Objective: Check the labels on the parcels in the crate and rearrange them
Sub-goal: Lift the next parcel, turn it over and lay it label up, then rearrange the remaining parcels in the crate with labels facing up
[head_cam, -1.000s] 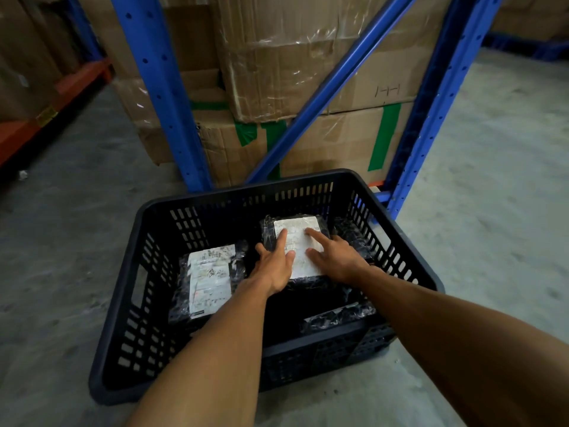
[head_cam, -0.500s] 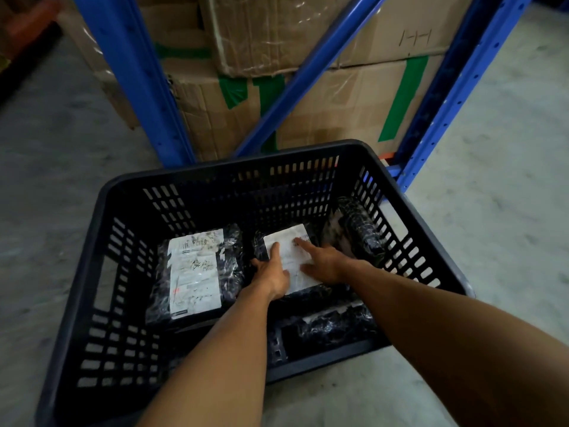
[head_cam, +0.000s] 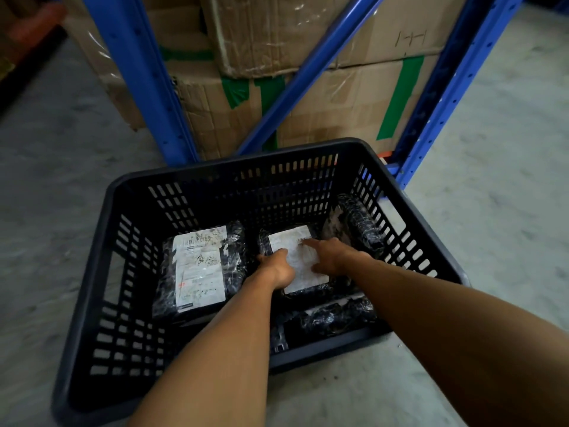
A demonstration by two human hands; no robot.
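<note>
You're checking the middle parcel (head_cam: pixel 295 263): left hand (head_cam: pixel 277 268) grips its edge, right hand (head_cam: pixel 331 257) points with a straight forefinger; next, shift it within the crate (head_cam: pixel 92 303).

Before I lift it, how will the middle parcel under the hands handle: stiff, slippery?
The middle parcel looks flat and boxy, so it is probably fairly stiff. Its glossy black wrap is wrinkled, likely slick and loose under fingers. The left hand and right hand both rest on its label; gripping the edges seems safer.
</note>
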